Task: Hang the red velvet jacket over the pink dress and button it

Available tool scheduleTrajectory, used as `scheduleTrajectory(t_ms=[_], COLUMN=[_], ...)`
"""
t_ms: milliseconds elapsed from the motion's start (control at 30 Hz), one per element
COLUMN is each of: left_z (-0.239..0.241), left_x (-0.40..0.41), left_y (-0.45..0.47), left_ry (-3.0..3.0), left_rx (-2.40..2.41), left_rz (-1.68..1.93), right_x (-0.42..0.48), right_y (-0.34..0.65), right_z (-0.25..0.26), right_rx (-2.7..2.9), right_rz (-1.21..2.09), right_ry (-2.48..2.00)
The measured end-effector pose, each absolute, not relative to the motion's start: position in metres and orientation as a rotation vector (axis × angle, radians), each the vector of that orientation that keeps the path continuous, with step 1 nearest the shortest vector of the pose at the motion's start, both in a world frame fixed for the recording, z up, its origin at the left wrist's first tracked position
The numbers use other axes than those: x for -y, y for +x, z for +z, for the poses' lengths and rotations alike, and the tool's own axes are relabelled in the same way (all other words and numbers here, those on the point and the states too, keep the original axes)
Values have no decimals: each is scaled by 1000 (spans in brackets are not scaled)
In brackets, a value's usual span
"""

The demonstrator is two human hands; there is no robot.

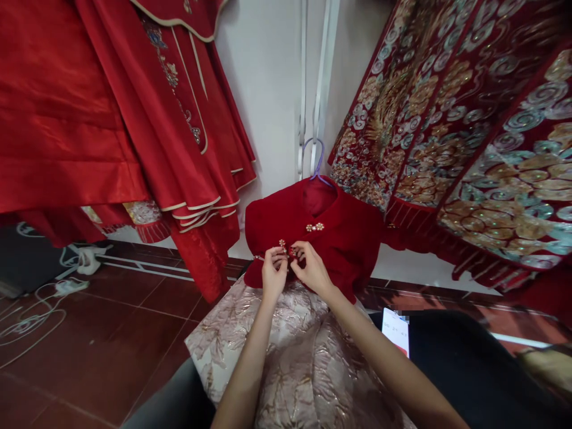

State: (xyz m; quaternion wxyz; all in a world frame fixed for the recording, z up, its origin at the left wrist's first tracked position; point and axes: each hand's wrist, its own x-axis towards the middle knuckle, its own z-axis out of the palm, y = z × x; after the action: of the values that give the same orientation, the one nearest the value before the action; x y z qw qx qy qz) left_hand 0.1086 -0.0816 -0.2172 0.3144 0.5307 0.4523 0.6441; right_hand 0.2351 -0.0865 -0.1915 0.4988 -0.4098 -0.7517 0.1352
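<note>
A dark red velvet garment with a stand-up collar hangs in front of me, its lower part spread over my lap. My left hand and my right hand meet at its front opening, fingertips pinched close together. Between them sits a small gold jewelled clasp, partly covered by the fingers. The left fingers grip this clasp from its left side. On the right, thumb and forefinger pinch at its other end; the exact hold is partly hidden. Higher up, a second gold clasp with pearls lies across the overlap.
A purple hanger holds the garment on a white metal rail. Red robes hang left, and sequined embroidered garments hang right. Pale brocade fabric covers my lap. A lit phone lies right; white cables lie left.
</note>
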Motion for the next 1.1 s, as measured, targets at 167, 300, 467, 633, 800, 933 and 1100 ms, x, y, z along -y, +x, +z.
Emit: scheduleTrajectory(t_ms=[167,300,467,633,800,933,1100], left_z=[-211,-214,-218,-213,-210,-210,-211], left_x=[76,74,71,74,72,66,61], left_y=[111,109,110,113,112,115,122], left_ry=[1353,1296,1198,1180,1112,1144,1121], left_rx=[-1203,-1167,-1154,-1104,-1054,-1034,-1120], left_rz=[1715,1695,1704,1685,1618,1650,1788], right_x=[86,84,80,68,60,62,65], right_y=[233,232,224,215,217,226,234], right_z=[-195,-196,-196,-200,-199,-192,-191], right_rx=[1786,1753,1647,1419,1269,1255,1210], right_rz=[292,281,473,727,882,1015,1052], right_ry=[-1014,-1075,-994,-962,-930,-877,-853])
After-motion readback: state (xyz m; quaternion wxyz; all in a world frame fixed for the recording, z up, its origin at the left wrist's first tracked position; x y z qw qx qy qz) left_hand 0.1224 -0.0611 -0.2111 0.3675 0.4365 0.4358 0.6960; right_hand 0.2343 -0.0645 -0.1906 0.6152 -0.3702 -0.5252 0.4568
